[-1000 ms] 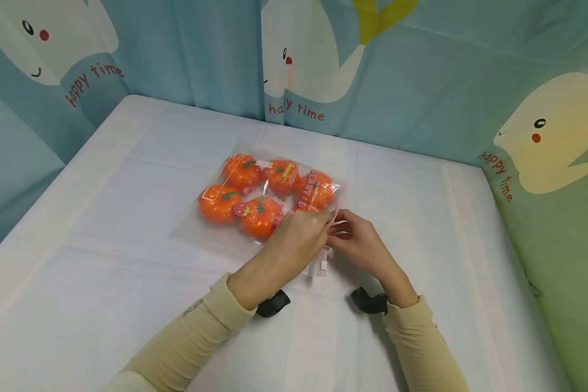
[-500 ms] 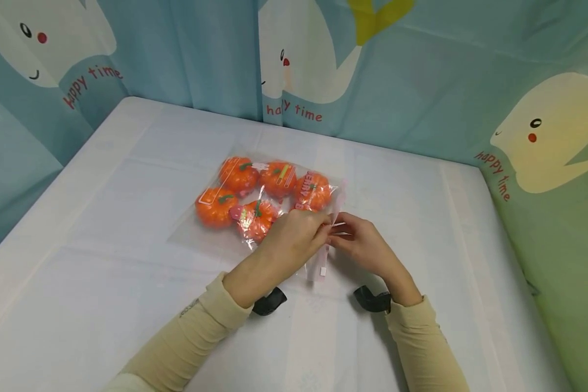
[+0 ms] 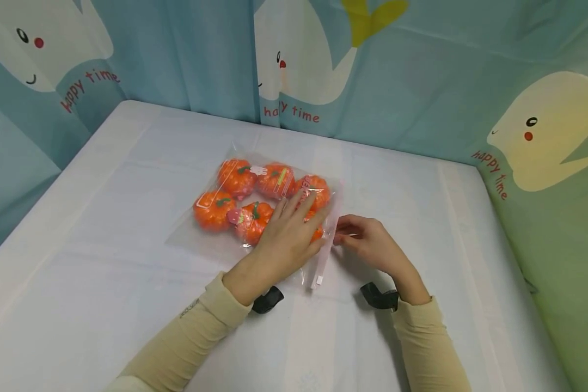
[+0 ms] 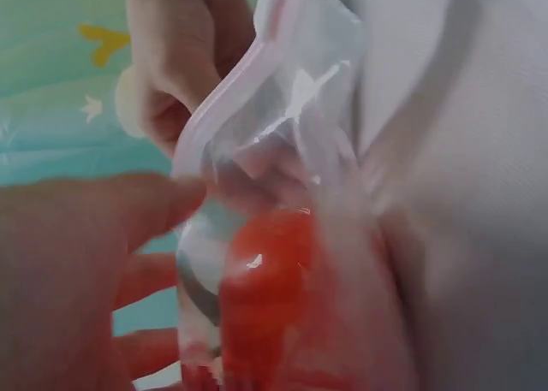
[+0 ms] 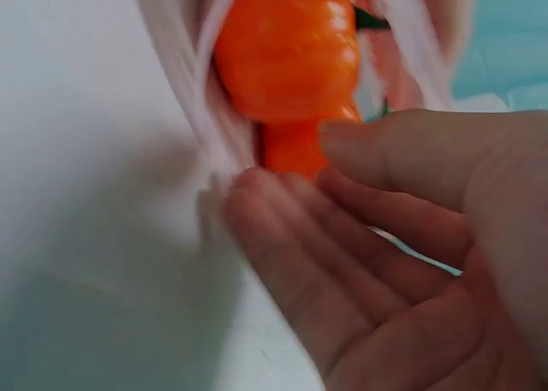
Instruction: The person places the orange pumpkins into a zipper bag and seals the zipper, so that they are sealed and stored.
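A clear zip bag (image 3: 326,251) with a pale pink zip edge and a white slider (image 3: 319,280) lies on the table. Inside are several small orange pumpkins (image 3: 214,211) with green stems. My left hand (image 3: 283,237) rests on top of the bag near its mouth, fingers spread. Just right of the zip edge is my right hand (image 3: 372,244), thumb and fingers apart. Seen from the right wrist, the bag's mouth gapes and a pumpkin (image 5: 291,53) shows within; the fingertips (image 5: 257,204) are at the lower lip, whether touching I cannot tell.
A white-covered table (image 3: 103,305) spreads around the bag. Blue-green curtains (image 3: 411,71) printed with white whales stand behind it and at both sides. Black curved pieces (image 3: 381,297) sit at both wrists.
My left hand has let go of the bag's edge and spread its fingers over the bag. The right hand has drawn slightly right, off the edge it was at.
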`<state>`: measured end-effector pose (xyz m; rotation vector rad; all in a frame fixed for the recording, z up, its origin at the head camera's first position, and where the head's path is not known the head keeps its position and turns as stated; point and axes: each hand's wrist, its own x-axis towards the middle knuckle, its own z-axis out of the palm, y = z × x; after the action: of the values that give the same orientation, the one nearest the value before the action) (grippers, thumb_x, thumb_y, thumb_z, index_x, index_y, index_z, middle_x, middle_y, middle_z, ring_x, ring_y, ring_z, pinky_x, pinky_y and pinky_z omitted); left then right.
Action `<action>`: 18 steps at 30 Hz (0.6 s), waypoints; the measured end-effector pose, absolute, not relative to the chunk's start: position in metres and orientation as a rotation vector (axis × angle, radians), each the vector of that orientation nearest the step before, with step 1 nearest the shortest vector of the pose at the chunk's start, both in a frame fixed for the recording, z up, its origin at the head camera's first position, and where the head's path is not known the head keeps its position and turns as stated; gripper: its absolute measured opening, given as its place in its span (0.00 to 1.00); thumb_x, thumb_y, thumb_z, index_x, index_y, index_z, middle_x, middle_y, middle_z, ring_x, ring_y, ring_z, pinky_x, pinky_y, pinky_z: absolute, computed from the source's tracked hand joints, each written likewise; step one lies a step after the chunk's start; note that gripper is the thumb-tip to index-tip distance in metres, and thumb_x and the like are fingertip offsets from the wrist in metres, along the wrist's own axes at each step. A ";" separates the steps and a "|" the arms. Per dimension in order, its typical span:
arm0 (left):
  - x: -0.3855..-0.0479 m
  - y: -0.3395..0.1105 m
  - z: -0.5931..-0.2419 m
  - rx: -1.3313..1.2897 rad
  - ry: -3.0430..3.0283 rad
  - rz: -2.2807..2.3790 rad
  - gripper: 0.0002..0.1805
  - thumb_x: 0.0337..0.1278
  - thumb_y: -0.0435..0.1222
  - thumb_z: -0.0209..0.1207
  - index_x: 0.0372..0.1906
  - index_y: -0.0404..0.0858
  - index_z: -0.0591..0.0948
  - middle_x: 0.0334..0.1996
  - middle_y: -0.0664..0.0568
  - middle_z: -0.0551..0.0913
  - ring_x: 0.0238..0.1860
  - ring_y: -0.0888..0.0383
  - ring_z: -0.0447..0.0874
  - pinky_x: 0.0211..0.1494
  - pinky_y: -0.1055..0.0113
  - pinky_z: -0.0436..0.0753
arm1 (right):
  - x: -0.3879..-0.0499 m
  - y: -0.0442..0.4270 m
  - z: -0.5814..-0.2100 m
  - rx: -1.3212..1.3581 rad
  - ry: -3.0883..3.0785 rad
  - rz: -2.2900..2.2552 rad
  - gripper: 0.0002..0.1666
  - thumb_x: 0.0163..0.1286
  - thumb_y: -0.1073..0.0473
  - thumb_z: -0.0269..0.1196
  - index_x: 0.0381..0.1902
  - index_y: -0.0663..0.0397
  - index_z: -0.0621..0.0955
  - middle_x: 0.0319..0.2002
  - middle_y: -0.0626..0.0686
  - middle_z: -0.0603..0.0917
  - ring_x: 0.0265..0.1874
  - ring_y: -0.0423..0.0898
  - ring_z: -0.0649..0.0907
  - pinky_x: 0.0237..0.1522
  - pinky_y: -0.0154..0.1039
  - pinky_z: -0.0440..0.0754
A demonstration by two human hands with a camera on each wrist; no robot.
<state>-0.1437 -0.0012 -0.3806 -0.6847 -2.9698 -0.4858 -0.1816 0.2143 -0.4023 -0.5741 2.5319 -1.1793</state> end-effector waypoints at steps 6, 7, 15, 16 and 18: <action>-0.145 -0.001 -0.387 -0.677 -3.088 -0.349 0.40 0.66 0.59 0.53 0.79 0.56 0.54 0.80 0.47 0.47 0.81 0.45 0.40 0.79 0.43 0.47 | -0.180 0.225 -0.398 -0.505 2.567 -1.072 0.13 0.69 0.60 0.63 0.50 0.57 0.83 0.44 0.53 0.89 0.44 0.47 0.88 0.45 0.39 0.84; -0.145 -0.001 -0.388 -0.678 -3.089 -0.322 0.40 0.67 0.59 0.52 0.79 0.56 0.53 0.81 0.47 0.46 0.81 0.45 0.40 0.79 0.44 0.47 | -0.179 0.225 -0.397 -0.508 2.563 -1.070 0.13 0.70 0.60 0.63 0.50 0.57 0.82 0.44 0.53 0.88 0.43 0.47 0.87 0.45 0.38 0.84; -0.147 -0.003 -0.383 -0.711 -3.087 -0.288 0.39 0.67 0.60 0.51 0.78 0.55 0.57 0.80 0.46 0.50 0.80 0.43 0.46 0.79 0.43 0.49 | -0.170 0.221 -0.398 -0.513 2.546 -1.033 0.11 0.73 0.54 0.60 0.43 0.54 0.84 0.35 0.51 0.87 0.34 0.45 0.84 0.37 0.36 0.81; -0.148 -0.003 -0.381 -0.714 -3.081 -0.293 0.38 0.66 0.60 0.53 0.77 0.54 0.58 0.79 0.45 0.53 0.79 0.43 0.49 0.78 0.43 0.52 | -0.168 0.221 -0.399 -0.512 2.533 -1.028 0.12 0.73 0.52 0.59 0.41 0.54 0.84 0.33 0.50 0.86 0.32 0.45 0.82 0.35 0.36 0.80; -0.151 -0.003 -0.375 -0.718 -3.078 -0.295 0.38 0.65 0.59 0.55 0.76 0.53 0.61 0.77 0.44 0.57 0.77 0.42 0.53 0.76 0.43 0.57 | -0.164 0.219 -0.401 -0.520 2.490 -1.029 0.15 0.75 0.50 0.57 0.36 0.54 0.84 0.28 0.51 0.85 0.29 0.46 0.80 0.32 0.35 0.78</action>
<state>-0.1513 -0.0029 -0.3753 -0.7183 -3.0781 -0.2954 -0.1639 0.2190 -0.4009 -0.5198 2.4901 -1.0287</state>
